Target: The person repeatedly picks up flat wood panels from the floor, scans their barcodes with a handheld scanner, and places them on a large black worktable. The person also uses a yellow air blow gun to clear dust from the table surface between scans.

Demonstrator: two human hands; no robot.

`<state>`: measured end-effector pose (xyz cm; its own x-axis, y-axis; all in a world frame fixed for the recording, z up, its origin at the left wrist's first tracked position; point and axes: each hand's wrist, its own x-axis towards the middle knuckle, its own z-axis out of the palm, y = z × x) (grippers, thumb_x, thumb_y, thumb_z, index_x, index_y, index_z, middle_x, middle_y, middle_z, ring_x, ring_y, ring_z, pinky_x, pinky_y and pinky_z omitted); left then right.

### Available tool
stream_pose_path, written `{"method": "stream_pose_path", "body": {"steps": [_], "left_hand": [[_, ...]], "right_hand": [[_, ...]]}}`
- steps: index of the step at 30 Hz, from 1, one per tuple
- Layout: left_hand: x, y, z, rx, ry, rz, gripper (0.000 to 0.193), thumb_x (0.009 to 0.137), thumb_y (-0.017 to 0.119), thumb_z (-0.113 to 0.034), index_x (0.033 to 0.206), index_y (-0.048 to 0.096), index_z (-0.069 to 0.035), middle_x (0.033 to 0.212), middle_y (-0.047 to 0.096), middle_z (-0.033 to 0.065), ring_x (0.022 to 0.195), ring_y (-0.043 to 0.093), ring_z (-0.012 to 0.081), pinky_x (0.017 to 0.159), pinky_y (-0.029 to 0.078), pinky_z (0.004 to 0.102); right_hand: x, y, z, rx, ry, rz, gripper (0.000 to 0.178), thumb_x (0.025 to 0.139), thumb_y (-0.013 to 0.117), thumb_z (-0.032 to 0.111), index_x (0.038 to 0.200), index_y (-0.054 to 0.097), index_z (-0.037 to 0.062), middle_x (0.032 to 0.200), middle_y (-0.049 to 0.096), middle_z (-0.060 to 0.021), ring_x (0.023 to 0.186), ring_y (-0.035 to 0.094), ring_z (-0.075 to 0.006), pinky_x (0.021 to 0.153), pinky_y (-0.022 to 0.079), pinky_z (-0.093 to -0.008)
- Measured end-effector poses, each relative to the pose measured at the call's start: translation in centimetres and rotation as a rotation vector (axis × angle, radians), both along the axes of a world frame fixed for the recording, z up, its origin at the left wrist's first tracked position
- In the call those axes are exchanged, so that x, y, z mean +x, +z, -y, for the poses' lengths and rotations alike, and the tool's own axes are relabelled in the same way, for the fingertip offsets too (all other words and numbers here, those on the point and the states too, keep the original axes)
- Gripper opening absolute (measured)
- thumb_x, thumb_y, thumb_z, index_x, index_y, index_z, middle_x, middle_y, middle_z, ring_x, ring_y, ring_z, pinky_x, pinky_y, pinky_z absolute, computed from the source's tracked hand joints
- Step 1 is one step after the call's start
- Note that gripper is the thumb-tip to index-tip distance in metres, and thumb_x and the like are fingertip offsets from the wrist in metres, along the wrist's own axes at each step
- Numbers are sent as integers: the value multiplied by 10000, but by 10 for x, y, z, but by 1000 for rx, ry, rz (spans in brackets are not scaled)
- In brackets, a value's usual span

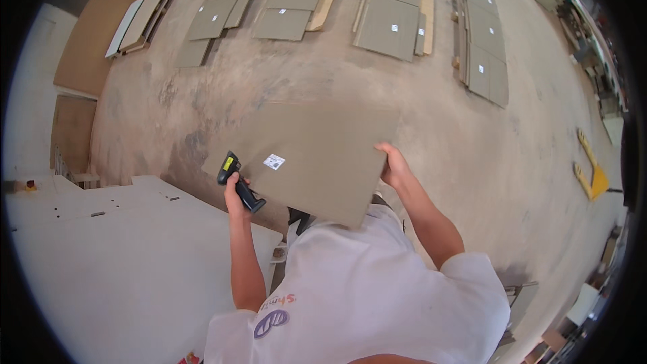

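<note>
In front of my body is a flat grey-brown panel [317,162] with a small white label [273,162] near its left side. My right hand [396,164] grips the panel's right edge, fingers bent over it. My left hand [236,195], at the panel's left edge, is closed round a black handheld barcode scanner [251,199] with a yellow sticker on its head. Whether the left fingers also bear on the panel is hidden behind the scanner.
Stacks of similar labelled panels [385,23] lie on pallets across the far floor, with another row [482,40] to the right. A large white board surface [128,263] fills the near left. At right stands a yellow pallet jack [596,178]. Brown boards [87,34] lean at far left.
</note>
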<state>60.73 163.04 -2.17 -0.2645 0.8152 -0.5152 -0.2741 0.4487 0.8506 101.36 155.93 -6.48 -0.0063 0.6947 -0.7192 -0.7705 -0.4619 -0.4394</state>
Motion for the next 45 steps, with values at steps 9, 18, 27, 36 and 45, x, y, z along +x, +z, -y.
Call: {"method": "stream_pose_path", "body": {"steps": [9, 18, 27, 36, 45], "left_hand": [[-53, -101, -189, -329, -72, 179, 300, 840, 711, -407, 871, 648, -116, 690, 649, 34, 515, 570, 147, 469, 464, 287], [-44, -39, -403, -304, -141, 324, 356, 891, 649, -425, 846, 647, -72, 823, 731, 121, 497, 570, 115, 444, 457, 254], [-118, -32, -543, -531, 334, -52, 358, 867, 673, -453, 846, 613, -101, 690, 629, 30, 732, 684, 216, 568, 480, 297], [-104, 11, -674, -632, 158, -173, 289, 906, 615, -257, 1038, 574, -3, 761, 640, 103, 782, 691, 276, 745, 525, 370], [-67, 28, -785, -675, -208, -241, 317, 879, 605, -243, 1015, 565, 41, 795, 674, 159, 797, 710, 319, 833, 521, 387]], "right_hand": [[-115, -8, -274, -96, 144, 269, 308, 845, 619, 158, 1104, 617, -8, 1021, 671, -124, 887, 678, -259, 767, 556, -408], [-150, -95, -533, -216, -232, 200, 354, 822, 642, 47, 1144, 558, -75, 1078, 618, -189, 916, 658, -340, 779, 584, -468], [-193, -244, -745, -273, -543, -188, 367, 904, 624, 47, 1244, 496, -6, 1235, 590, -149, 1139, 601, -318, 993, 528, -482], [-283, -340, -804, -684, -395, -26, 221, 793, 773, 266, 935, 689, 119, 904, 714, -114, 846, 689, -309, 743, 530, -424], [-349, -516, -778, -93, 157, 720, 316, 936, 591, 54, 1216, 514, -72, 1126, 596, -233, 920, 661, -359, 742, 646, -394]]}}
